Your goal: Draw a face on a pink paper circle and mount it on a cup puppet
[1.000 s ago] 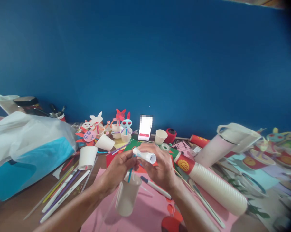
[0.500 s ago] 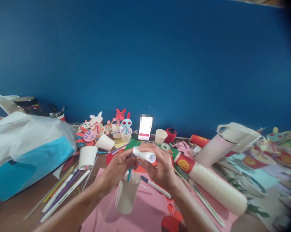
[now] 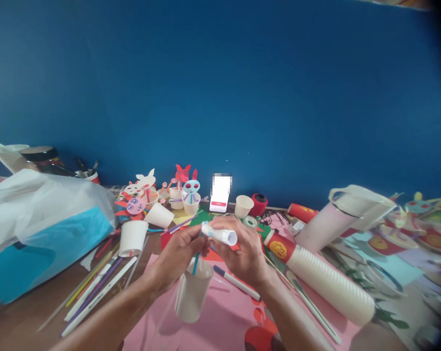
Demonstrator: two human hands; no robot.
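Note:
A white glue tube [image 3: 224,236] is gripped in my right hand [image 3: 244,251], its round end toward me and its tip near my left fingers. My left hand [image 3: 182,252] pinches a blue straw [image 3: 195,264] near its top. The straw's lower part reaches into a white paper cup [image 3: 193,297], which stands on a pink sheet [image 3: 220,326] below my hands. What is pinched at the straw's top is mostly hidden by my fingers.
Decorated paper-cup figures [image 3: 191,187] and a lit phone [image 3: 219,192] stand toward the blue wall. A plastic bag [image 3: 59,214] and pens [image 3: 96,297] lie left. A stack of cups [image 3: 330,282] and a pitcher [image 3: 326,219] are on the right.

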